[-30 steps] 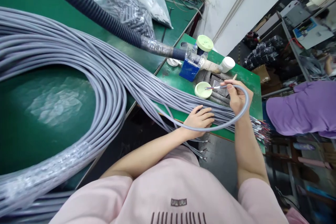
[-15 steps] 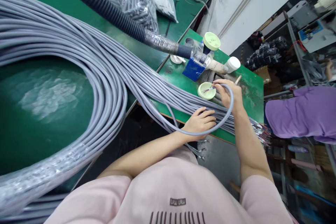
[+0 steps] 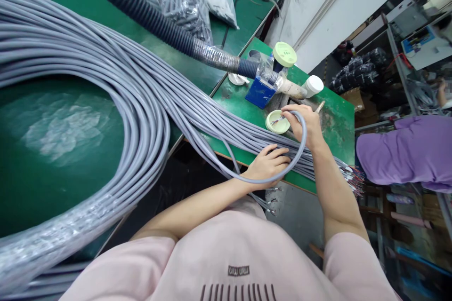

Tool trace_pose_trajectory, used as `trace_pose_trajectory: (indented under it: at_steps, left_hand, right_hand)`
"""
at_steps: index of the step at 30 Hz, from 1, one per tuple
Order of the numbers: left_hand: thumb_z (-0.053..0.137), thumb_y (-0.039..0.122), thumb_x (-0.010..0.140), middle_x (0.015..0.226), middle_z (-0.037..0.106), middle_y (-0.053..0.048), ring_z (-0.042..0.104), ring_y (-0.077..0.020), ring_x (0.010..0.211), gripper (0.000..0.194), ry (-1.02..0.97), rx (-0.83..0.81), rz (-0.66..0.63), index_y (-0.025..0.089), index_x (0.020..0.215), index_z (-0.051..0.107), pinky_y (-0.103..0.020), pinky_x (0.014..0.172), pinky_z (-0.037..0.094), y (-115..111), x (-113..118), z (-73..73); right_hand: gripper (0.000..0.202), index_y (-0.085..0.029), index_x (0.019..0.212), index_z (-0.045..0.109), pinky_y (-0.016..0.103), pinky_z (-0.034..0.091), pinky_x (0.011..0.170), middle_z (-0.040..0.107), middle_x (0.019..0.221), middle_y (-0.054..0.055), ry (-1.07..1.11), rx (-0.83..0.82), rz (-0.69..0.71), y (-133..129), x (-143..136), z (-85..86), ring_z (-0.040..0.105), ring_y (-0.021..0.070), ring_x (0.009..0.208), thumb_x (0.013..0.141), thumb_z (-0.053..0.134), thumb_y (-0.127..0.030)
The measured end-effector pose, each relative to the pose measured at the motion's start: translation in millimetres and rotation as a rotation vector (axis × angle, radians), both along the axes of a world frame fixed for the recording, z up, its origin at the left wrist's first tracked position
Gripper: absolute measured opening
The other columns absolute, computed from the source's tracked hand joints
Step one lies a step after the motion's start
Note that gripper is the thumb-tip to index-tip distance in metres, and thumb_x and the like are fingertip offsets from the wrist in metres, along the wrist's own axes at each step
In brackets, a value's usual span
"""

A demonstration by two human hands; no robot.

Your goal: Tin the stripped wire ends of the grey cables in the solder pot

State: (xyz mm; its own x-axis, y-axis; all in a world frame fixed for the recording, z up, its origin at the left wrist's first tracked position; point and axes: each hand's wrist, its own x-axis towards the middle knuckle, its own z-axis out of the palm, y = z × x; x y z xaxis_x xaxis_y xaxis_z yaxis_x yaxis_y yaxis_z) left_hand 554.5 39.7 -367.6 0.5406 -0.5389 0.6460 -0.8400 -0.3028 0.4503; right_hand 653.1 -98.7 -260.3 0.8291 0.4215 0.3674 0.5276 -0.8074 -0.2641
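Note:
My right hand [image 3: 308,124] is closed in a pinch on a grey cable [image 3: 300,150] near its end. The stripped coloured wires [image 3: 274,122] of that end reach into a pale green tub [image 3: 277,130]. From the hand the cable bends down in a wide loop and passes over my left wrist. My left hand [image 3: 269,165] lies with its fingers stretched across the bundle of grey cables [image 3: 233,132], near the bench's front edge. At the bundle's right end, bare wire ends [image 3: 353,179] fan out.
A ribbed dark hose [image 3: 155,19] runs to a blue box [image 3: 260,92]. Around it stand a white tub [image 3: 313,86] and a dark tub with a pale green lid [image 3: 284,54]. Coiled cables [image 3: 141,84] cover the left bench. A person in purple [image 3: 406,150] is at the right.
My right hand has shifted slightly left, taking the cable's wire end further over the pale green tub; the cable loop has narrowed. My left hand has stayed in place.

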Motion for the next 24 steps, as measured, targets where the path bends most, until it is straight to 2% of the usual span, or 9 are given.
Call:
trace_pose_trajectory:
  at_steps: [4, 7, 9, 15, 20, 24]
  left_hand:
    - [0.054, 0.022, 0.088, 0.114, 0.07, -0.005, 0.05, -0.0229, 0.129, 0.023, 0.006, -0.016, -0.003, 0.02, 0.107, 0.065, -0.044, 0.113, 0.027, -0.3, -0.5, -0.5]
    - [0.054, 0.021, 0.089, 0.112, 0.071, -0.005, 0.051, -0.0224, 0.128, 0.02, 0.034, -0.052, 0.014, 0.021, 0.104, 0.066, -0.044, 0.112, 0.028, -1.6, -1.8, -1.2]
    - [0.053, 0.02, 0.09, 0.112, 0.071, -0.005, 0.052, -0.0225, 0.128, 0.019, 0.05, -0.067, 0.02, 0.02, 0.103, 0.067, -0.045, 0.112, 0.028, -2.4, -2.8, -1.9]
    - [0.054, 0.02, 0.09, 0.113, 0.071, -0.004, 0.052, -0.0215, 0.128, 0.02, 0.05, -0.071, 0.022, 0.022, 0.104, 0.068, -0.044, 0.111, 0.03, -1.9, -3.4, -3.2]
    - [0.055, 0.019, 0.089, 0.113, 0.071, -0.004, 0.053, -0.0218, 0.127, 0.021, 0.047, -0.082, 0.018, 0.022, 0.104, 0.068, -0.045, 0.112, 0.03, -1.2, -3.6, -2.4]
    - [0.055, 0.019, 0.088, 0.113, 0.071, -0.004, 0.052, -0.0219, 0.127, 0.022, 0.065, -0.078, 0.003, 0.023, 0.106, 0.068, -0.045, 0.112, 0.029, -1.1, -3.9, -2.7]
  right_hand:
    - [0.019, -0.024, 0.092, 0.069, 0.039, 0.048, 0.091, 0.075, 0.091, 0.001, -0.093, 0.026, -0.098, -7.2, -3.9, 20.2, 0.068, 0.0209, 0.088, 0.092, 0.052, -0.034]
    - [0.022, -0.024, 0.093, 0.068, 0.038, 0.051, 0.085, 0.073, 0.087, 0.002, -0.135, 0.078, -0.177, -25.7, -0.2, 33.7, 0.068, 0.0205, 0.084, 0.093, 0.05, -0.036]
    - [0.023, -0.023, 0.095, 0.067, 0.036, 0.053, 0.079, 0.072, 0.084, 0.002, -0.126, 0.116, -0.212, -42.4, 6.5, 35.8, 0.068, 0.0194, 0.08, 0.094, 0.048, -0.037]
    - [0.02, -0.019, 0.09, 0.065, 0.032, 0.053, 0.072, 0.071, 0.078, 0.002, -0.081, 0.143, -0.337, -81.9, 32.6, 15.8, 0.068, 0.019, 0.074, 0.091, 0.05, -0.032]
    - [0.018, -0.018, 0.083, 0.066, 0.032, 0.051, 0.073, 0.071, 0.076, 0.005, -0.059, 0.102, -0.407, -89.6, 46.6, -1.2, 0.068, 0.0208, 0.075, 0.088, 0.05, -0.026]
    - [0.02, -0.016, 0.086, 0.067, 0.031, 0.049, 0.073, 0.072, 0.079, 0.007, -0.045, 0.071, -0.433, -92.2, 53.8, -10.5, 0.067, 0.0201, 0.074, 0.087, 0.049, -0.025]
